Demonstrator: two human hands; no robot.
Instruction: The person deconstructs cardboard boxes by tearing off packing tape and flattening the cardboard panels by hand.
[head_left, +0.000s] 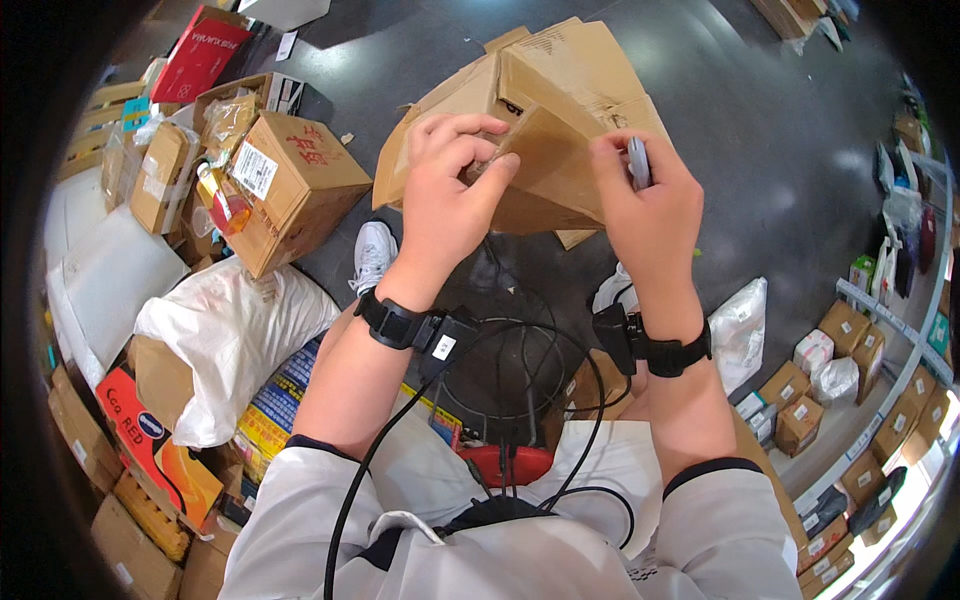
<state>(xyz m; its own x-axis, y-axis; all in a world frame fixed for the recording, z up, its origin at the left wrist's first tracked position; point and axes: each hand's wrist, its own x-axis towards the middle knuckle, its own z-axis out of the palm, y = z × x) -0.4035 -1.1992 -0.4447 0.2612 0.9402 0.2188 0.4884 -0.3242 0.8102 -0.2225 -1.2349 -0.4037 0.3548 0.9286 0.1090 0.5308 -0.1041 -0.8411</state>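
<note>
In front of me is a brown cardboard carton (555, 157), partly folded, with its panels at odd angles. My left hand (454, 184) grips its left side, thumb and fingers curled at the edge of a raised flap. A small grey tool (638, 161), possibly a utility knife, sits in my right hand (652, 199); its working end is hidden. The fingers of that hand also rest against the carton's right side. Behind the raised panel, more flattened cardboard (585, 56) spreads out over the dark floor.
At left stand a carton with red print (300, 165), a bottle of reddish liquid (225, 199) and a white sack (232, 330). Shelving (892, 337) with small parcels runs along the right, near a white plastic bag (739, 330). A black cable (390, 427) loops between my wrists.
</note>
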